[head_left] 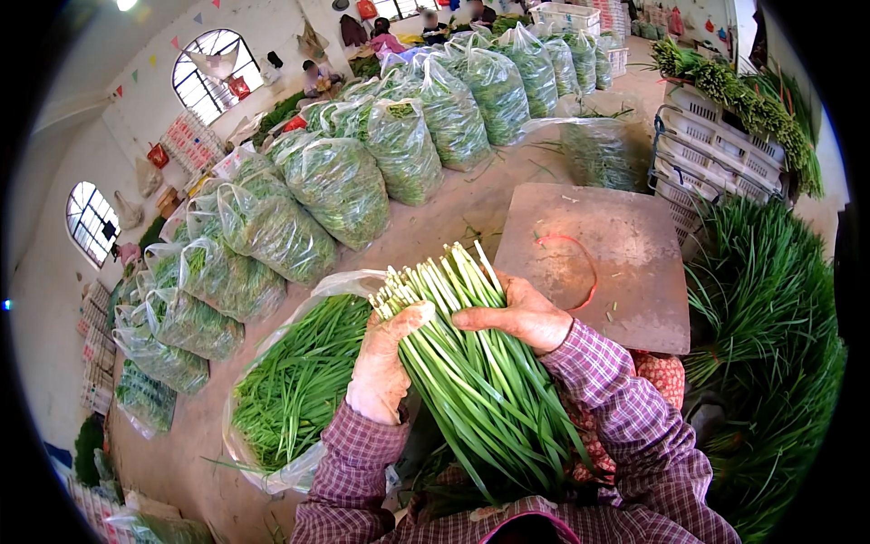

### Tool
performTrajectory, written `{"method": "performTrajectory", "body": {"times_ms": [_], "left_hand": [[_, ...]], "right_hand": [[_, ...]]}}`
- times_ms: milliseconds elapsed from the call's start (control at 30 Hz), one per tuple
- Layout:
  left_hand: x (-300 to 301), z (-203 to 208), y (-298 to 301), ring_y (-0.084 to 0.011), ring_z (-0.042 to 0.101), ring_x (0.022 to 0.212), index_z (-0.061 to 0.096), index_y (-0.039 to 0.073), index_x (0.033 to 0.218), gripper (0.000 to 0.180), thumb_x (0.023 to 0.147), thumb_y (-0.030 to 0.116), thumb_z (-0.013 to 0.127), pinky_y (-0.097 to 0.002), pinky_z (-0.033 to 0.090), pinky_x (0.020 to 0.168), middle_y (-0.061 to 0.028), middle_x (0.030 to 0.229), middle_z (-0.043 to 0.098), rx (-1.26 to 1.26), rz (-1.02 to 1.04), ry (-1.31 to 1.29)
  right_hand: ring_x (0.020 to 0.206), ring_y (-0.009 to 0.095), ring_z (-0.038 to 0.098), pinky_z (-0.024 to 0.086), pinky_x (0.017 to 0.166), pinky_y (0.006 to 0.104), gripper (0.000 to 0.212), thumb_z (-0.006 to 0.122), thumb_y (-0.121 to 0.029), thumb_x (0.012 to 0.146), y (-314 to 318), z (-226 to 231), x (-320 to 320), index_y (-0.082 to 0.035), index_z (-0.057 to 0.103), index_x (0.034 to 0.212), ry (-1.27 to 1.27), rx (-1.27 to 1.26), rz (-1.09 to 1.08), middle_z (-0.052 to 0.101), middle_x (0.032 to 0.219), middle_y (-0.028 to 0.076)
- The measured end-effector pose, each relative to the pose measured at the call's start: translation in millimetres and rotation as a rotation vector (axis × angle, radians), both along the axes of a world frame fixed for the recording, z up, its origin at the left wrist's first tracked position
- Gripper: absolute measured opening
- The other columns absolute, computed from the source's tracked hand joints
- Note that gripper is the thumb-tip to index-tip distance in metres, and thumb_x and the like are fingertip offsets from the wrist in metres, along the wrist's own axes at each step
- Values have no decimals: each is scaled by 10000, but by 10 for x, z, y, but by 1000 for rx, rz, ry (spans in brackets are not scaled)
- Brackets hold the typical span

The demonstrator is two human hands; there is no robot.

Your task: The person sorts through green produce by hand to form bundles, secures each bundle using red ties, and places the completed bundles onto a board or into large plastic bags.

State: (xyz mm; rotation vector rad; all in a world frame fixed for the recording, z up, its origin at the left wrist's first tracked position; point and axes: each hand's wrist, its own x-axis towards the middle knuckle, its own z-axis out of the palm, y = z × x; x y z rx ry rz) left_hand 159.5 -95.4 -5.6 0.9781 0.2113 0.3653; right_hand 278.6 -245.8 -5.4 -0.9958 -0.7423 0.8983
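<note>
A thick bunch of garlic chives (489, 390) is held up in front of my body, pale cut ends pointing away and green leaves hanging toward my lap. My left hand (385, 363) is closed round its left side, the thumb lying across the stems near the cut ends. From the right, my right hand (521, 317) grips the same bunch, thumb on top and fingers hidden behind. A clear plastic bag (272, 476) stands open by my left hand, full of loose green leaves (304, 372). Beyond my right hand, a red tie (594, 272) lies on a worn flat board (544, 213).
Several filled clear bags (331, 190) stand in rows on the floor to the left and ahead. At right lies a large heap of chives (770, 299), below stacked white crates (716, 136) topped with more greens (734, 95). People (390, 41) sit at the far back.
</note>
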Motion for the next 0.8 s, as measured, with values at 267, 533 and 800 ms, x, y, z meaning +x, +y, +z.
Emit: {"method": "performTrajectory", "body": {"times_ms": [267, 533, 800], "left_hand": [[72, 72, -141, -165, 660, 841, 576, 3, 1123, 418, 727, -81, 679, -289, 561, 741, -65, 980, 658, 49, 41, -32], [-21, 116, -139, -189, 671, 832, 584, 5, 1105, 403, 722, -81, 678, -315, 579, 740, -91, 950, 670, -96, 110, -10], [38, 242, -255, -143, 651, 785, 619, 28, 1063, 346, 735, -36, 709, -281, 552, 693, -43, 931, 666, 48, 104, -4]], "right_hand": [[960, 144, 615, 482, 872, 298, 499, 746, -258, 785, 193, 107, 72, -4, 565, 1176, -381, -36, -183, 669, 1047, 90], [844, 97, 613, 489, 786, 260, 280, 697, -141, 829, 92, 167, 94, 3, 606, 1051, -240, 25, -229, 678, 913, 53], [808, 129, 629, 501, 745, 287, 312, 718, -226, 818, 147, 154, 64, 1, 615, 1006, -431, 25, -287, 682, 888, 67]]}}
